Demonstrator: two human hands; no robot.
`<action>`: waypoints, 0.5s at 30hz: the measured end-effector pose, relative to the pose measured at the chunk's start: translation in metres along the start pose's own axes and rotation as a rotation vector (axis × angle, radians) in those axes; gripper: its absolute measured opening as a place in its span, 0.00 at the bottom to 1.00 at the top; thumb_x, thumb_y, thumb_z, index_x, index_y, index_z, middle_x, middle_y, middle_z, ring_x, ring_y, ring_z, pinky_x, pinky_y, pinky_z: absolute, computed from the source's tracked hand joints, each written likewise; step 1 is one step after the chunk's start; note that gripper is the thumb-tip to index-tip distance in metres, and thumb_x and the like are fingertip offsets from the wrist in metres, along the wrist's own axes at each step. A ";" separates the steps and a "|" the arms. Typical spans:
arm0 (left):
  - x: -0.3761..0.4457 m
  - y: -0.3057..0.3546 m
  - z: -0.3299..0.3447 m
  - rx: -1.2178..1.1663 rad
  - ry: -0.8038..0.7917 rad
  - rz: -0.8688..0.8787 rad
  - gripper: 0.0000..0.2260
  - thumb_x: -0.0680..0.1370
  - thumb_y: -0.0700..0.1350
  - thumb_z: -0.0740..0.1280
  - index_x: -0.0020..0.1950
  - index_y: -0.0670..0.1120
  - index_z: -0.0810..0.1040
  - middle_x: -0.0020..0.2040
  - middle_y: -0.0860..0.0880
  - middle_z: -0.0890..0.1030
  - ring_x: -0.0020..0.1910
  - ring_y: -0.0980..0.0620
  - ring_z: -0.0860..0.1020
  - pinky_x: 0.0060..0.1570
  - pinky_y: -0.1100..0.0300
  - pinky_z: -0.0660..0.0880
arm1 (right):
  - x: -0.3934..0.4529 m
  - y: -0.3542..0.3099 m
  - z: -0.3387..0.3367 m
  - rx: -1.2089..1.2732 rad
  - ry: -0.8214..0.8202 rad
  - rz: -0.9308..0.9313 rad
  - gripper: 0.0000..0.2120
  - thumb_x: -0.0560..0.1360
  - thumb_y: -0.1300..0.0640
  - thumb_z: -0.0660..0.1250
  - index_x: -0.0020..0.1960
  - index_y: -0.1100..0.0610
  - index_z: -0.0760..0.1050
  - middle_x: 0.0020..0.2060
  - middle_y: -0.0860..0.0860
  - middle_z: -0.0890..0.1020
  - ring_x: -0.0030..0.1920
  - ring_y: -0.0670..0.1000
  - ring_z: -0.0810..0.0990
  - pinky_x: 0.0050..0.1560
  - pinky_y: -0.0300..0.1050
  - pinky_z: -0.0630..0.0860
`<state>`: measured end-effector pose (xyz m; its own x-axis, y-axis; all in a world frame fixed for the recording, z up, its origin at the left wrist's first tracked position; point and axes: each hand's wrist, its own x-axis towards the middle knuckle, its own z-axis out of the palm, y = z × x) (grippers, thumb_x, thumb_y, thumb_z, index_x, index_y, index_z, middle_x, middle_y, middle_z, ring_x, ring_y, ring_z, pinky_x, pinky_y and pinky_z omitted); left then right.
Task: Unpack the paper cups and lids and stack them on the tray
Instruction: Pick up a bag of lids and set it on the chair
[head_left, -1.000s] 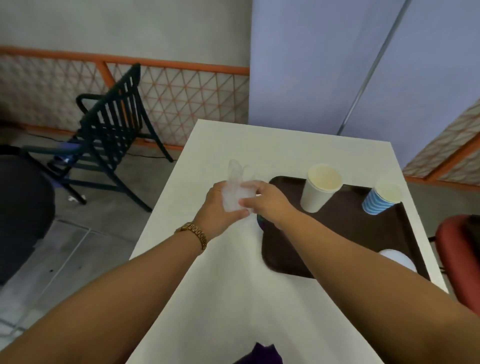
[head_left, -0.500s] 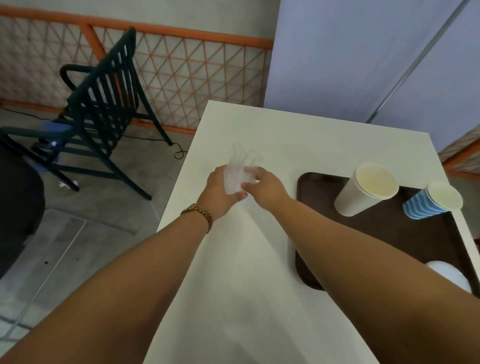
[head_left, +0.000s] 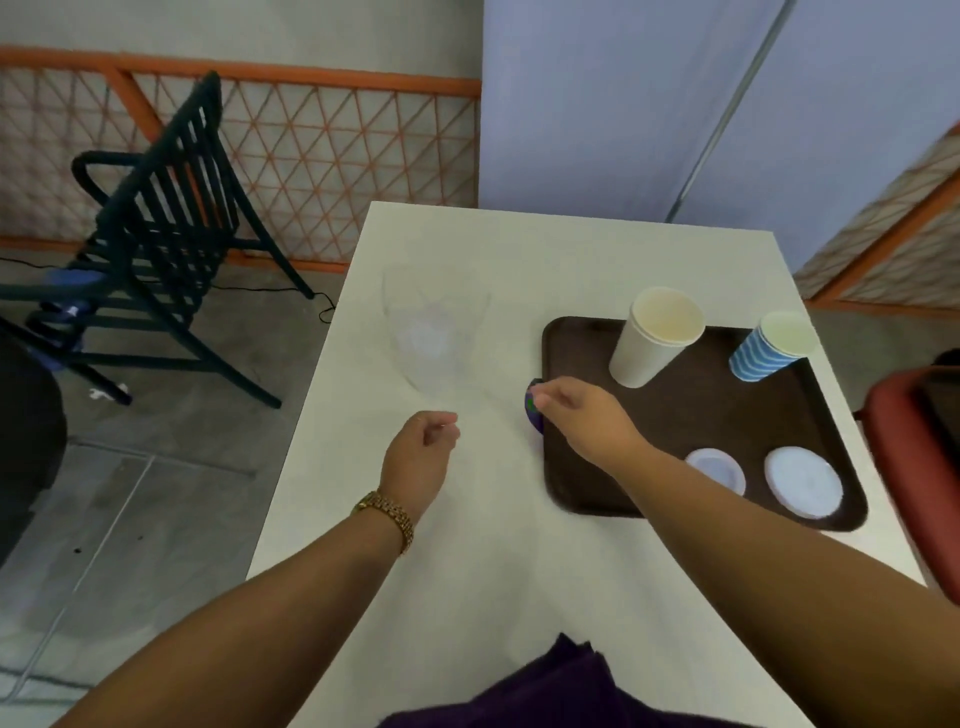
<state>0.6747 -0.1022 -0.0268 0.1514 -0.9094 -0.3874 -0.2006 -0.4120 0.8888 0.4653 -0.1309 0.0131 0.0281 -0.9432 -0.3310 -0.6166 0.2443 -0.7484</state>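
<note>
Soft even daylight, blurred bowed edges.

- Left hand: raised over the table surface, fingers loosely curled, thumb meeting the fingertips; a gold bracelet circles the wrist.
- Right hand: extended forward from a bare forearm, fingertips pinching a small dark object.
</note>
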 end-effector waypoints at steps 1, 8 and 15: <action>-0.007 0.005 0.012 0.030 -0.047 0.033 0.05 0.79 0.44 0.66 0.51 0.54 0.79 0.49 0.55 0.81 0.51 0.56 0.79 0.55 0.61 0.76 | -0.009 0.009 -0.006 -0.010 0.021 0.000 0.12 0.81 0.49 0.62 0.60 0.51 0.79 0.54 0.45 0.81 0.55 0.46 0.77 0.53 0.40 0.70; -0.044 0.053 0.125 0.290 -0.360 0.239 0.05 0.80 0.48 0.66 0.52 0.57 0.78 0.49 0.56 0.81 0.50 0.59 0.78 0.52 0.64 0.74 | -0.065 0.069 -0.060 0.039 0.182 0.067 0.09 0.79 0.53 0.66 0.58 0.50 0.80 0.48 0.43 0.80 0.51 0.44 0.78 0.50 0.37 0.71; -0.101 0.080 0.255 0.335 -0.588 0.335 0.05 0.80 0.44 0.66 0.54 0.49 0.80 0.46 0.56 0.79 0.46 0.58 0.78 0.44 0.72 0.71 | -0.137 0.166 -0.150 0.135 0.403 0.192 0.09 0.77 0.55 0.68 0.57 0.54 0.81 0.50 0.47 0.82 0.52 0.47 0.80 0.54 0.39 0.74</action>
<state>0.3967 -0.0577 0.0214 -0.4918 -0.8310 -0.2601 -0.4431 -0.0182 0.8963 0.2416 0.0051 0.0203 -0.4007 -0.8838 -0.2415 -0.4722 0.4250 -0.7722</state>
